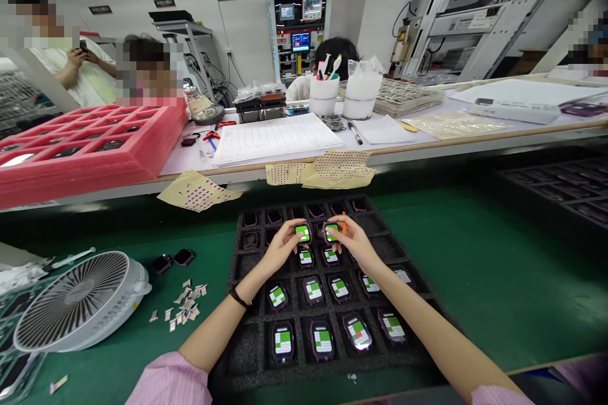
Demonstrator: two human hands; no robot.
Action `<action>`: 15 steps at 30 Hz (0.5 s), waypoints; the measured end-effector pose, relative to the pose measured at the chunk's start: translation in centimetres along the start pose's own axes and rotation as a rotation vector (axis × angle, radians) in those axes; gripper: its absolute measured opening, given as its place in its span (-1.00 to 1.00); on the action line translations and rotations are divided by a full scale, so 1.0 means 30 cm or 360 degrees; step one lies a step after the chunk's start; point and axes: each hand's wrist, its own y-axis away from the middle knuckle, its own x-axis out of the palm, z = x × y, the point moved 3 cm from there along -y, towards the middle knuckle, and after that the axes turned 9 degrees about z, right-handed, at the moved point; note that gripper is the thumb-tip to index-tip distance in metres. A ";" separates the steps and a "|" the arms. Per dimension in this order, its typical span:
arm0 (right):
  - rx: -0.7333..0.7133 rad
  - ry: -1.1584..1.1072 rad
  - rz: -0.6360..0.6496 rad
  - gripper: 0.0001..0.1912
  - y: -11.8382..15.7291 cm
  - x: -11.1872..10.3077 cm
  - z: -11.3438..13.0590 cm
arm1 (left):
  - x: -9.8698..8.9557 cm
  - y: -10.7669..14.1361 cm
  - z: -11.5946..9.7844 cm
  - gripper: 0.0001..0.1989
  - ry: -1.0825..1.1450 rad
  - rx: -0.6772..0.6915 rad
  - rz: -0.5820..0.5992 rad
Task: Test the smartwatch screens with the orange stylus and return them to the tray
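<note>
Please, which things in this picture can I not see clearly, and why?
- Head view: any text on the lit green watch screens in the black foam tray; too small to read.
- Head view: back of the purple square watch in the left hand; turned away from the camera.
- Head view: thin orange item by the right hand; too small to identify.
- Head view: left part of the pink foam tray; cut off by the left edge.
</note>
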 end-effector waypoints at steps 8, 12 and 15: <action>-0.0005 -0.0029 0.0117 -0.54 -0.001 0.012 0.000 | -0.005 0.000 0.005 -0.56 0.0021 0.0012 -0.0037; -0.0018 -0.0017 0.0160 -0.53 -0.003 0.012 -0.010 | -0.003 -0.001 0.001 -0.55 0.0019 -0.0009 -0.0051; -0.0042 -0.0013 0.0178 -0.53 -0.003 0.013 -0.011 | -0.002 -0.002 -0.004 -0.53 0.0028 -0.0011 -0.0076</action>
